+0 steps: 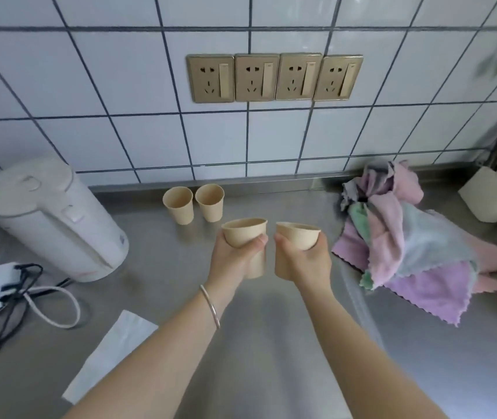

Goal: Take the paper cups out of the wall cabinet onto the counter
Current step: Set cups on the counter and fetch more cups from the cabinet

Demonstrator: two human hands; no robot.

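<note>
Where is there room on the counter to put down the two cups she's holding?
Bare counter lies under both hands, between the kettle and the cloth pile, in front of the two standing cups. The left edge is crowded with cables.

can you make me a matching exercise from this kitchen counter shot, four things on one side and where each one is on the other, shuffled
Things:
1. kettle
2. pile of cloths
3. two standing cups
4. bracelet

Places:
A. on the counter by the wall, below the sockets
B. around the left wrist
C. at the left of the counter
D. at the right of the counter

Pairs: 1-C, 2-D, 3-A, 4-B
</note>
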